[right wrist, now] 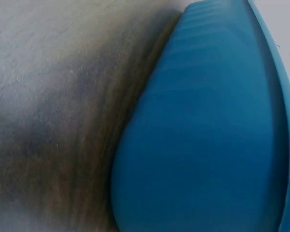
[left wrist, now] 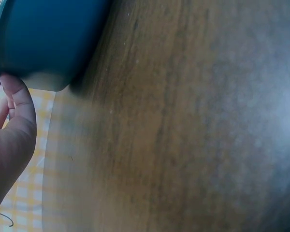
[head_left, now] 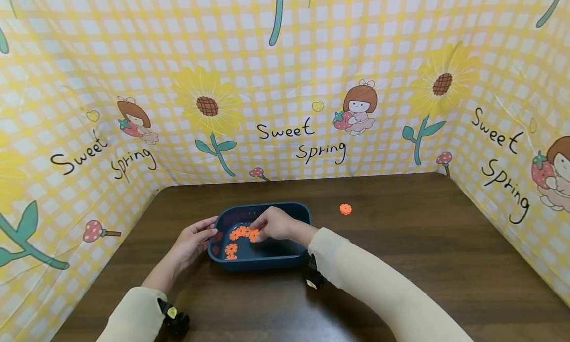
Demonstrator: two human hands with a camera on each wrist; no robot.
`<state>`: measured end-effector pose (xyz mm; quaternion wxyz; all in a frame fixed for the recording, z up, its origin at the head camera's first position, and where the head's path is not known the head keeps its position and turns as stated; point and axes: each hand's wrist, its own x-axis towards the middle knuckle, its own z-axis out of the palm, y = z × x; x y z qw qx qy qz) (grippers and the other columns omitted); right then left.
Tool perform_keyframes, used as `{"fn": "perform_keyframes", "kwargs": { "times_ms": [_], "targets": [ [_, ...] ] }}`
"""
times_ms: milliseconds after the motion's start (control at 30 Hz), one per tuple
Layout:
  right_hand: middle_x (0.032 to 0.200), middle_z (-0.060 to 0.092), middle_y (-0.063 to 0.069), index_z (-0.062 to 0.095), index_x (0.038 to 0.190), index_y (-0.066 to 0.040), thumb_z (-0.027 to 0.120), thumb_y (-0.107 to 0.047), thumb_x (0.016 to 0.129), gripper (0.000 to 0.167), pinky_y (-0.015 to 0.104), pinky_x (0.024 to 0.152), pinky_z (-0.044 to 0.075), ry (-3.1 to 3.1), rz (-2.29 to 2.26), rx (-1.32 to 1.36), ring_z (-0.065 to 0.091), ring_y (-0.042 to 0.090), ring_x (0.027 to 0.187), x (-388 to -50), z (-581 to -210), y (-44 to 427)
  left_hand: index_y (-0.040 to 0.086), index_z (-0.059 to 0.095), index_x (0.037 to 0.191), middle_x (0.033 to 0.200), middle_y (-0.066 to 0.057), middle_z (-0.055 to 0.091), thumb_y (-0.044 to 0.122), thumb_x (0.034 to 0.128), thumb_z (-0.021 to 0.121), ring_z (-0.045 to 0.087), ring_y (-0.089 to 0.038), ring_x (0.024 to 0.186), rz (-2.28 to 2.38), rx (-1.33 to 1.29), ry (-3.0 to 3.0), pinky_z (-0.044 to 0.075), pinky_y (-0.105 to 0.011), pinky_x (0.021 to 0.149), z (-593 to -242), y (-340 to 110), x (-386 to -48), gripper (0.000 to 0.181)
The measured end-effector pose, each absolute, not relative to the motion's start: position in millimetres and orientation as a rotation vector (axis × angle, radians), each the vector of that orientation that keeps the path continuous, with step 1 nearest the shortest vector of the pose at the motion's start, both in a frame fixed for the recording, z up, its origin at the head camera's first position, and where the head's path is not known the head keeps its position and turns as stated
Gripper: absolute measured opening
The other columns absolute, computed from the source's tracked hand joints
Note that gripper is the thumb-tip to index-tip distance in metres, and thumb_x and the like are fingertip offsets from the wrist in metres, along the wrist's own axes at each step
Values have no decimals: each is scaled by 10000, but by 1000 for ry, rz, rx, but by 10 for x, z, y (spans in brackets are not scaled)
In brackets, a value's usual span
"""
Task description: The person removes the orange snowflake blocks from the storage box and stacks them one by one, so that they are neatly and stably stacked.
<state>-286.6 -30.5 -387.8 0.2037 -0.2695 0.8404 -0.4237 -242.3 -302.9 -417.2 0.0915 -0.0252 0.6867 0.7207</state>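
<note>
A dark blue rectangular bin stands on the wooden table, with several orange flower-shaped pieces lying along its left side and back. My left hand grips the bin's left rim between thumb and fingers; the left wrist view also has this hand at the bin's corner. Reaching over the right side, my right hand is inside the bin, its fingertips pinching an orange flower-shaped piece. In the right wrist view the bin's outer wall hides that hand.
Another orange flower-shaped piece, perhaps more than one stacked, lies on the brown table to the right of the bin. A yellow checked cloth with printed flowers walls off the table's back and both sides.
</note>
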Motion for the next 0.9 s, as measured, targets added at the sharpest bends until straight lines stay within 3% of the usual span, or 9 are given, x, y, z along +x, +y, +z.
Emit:
{"fn": "perform_keyframes", "kwargs": {
  "times_ms": [233, 733, 900],
  "targets": [
    [1124, 695, 12, 708, 1182, -61, 764, -78, 834, 353, 264, 752, 509, 2379, -1219, -773, 601, 103, 870, -2898, -3869, -185, -3, 465, 1413, 1040, -30, 609, 86, 964, 606, 636, -206, 1028, 2132, -79, 2058, 523, -300, 862, -4185, -3035, -2429, 479],
    [964, 710, 39, 686, 1169, -2, 736, -43, 852, 324, 398, 830, 541, 2286, -1508, -655, 679, 162, 854, -3029, -3744, 170, -41, 387, 1449, 1046, -31, 605, 80, 971, 592, 636, -194, 1028, 2131, -82, 2047, 520, -300, 867, -4155, -3041, -2417, 533],
    [956, 692, 48, 699, 1118, -26, 755, -54, 836, 290, 360, 795, 549, 2325, -1566, -605, 657, 175, 853, -3064, -3714, 306, -40, 378, 1455, 1044, -24, 607, 99, 970, 601, 634, -195, 1042, 2123, -71, 2049, 516, -303, 877, -4156, -3038, -2410, 551]
  ]
}}
